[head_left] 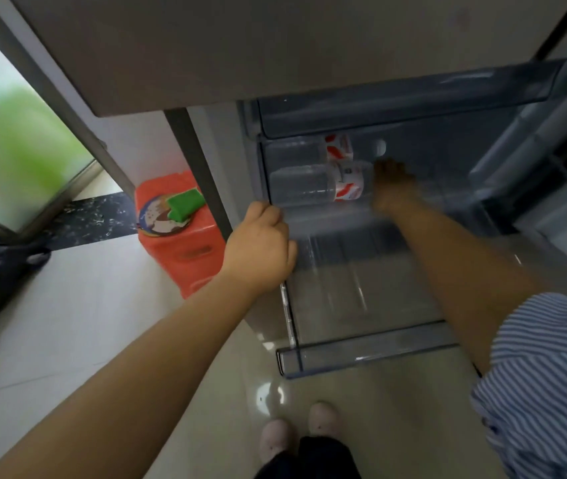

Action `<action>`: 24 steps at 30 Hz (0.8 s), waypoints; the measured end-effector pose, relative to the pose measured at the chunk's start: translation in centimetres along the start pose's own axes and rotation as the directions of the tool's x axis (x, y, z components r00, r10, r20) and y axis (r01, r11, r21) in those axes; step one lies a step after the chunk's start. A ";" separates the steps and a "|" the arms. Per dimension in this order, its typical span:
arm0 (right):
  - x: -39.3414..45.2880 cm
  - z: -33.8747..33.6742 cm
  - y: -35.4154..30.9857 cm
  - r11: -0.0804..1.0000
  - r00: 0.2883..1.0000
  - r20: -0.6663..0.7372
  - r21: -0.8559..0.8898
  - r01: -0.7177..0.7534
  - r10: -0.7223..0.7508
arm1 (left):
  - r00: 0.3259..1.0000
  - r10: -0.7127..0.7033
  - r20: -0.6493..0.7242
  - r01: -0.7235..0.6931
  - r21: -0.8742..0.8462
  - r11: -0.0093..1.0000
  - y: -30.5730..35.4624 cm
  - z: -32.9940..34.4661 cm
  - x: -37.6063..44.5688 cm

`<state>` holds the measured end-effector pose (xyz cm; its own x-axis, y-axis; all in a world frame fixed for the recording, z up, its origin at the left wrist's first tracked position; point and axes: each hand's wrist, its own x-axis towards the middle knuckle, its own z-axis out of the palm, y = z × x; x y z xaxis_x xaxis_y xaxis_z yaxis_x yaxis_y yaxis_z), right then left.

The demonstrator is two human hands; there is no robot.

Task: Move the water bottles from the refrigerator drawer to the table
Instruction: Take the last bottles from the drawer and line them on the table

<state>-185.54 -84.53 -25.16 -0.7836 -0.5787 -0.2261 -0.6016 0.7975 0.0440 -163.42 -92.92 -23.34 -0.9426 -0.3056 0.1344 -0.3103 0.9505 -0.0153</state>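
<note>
Two clear water bottles with red-and-white labels lie on their sides at the back of the pulled-out refrigerator drawer (pixel 361 305) — the near bottle (pixel 320 183) just in front of the far bottle (pixel 323 148). The right hand (pixel 392 184) reaches in at the near bottle's cap end, but it's blurry, so can't tell if that grip has closed. The left hand (pixel 261 247) has its grip curled over the drawer's left wall. Beside the fridge there's an orange plastic stool (pixel 178 233) on the tiled floor (pixel 78 323).

left hand (pixel 260 250): fingers curled, gripping | right hand (pixel 393 188): reaching forward, blurred, grip unclear
</note>
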 end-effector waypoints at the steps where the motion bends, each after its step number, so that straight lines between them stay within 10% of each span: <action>1: -0.1 -0.1 -0.2 0.998 1.000 -0.004 -0.066 -0.019 0.019 | 1.000 0.008 0.025 -0.007 -0.030 1.000 -0.1 -0.2 0.1; 6: -1.9 -1.1 0.8 0.995 0.990 0.141 -0.101 0.005 0.010 | 1.000 -0.004 0.008 0.004 -0.006 1.000 0.3 -1.3 0.4; 13: -6.3 -3.2 5.8 0.985 0.891 0.454 0.159 -0.068 -0.011 | 0.937 -0.115 0.330 0.031 0.250 0.968 3.1 -3.9 4.2; 24: -7.1 -1.9 9.2 0.969 0.960 0.278 0.245 -0.037 -0.034 | 0.900 -0.338 0.276 0.364 -0.048 0.930 4.7 4.7 17.0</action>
<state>-185.85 -73.40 -21.34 -0.6890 -0.5349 -0.4891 -0.5161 0.8359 -0.1871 -181.44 -93.91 -25.74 -0.7773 -0.6117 -0.1471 -0.6259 0.7755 0.0821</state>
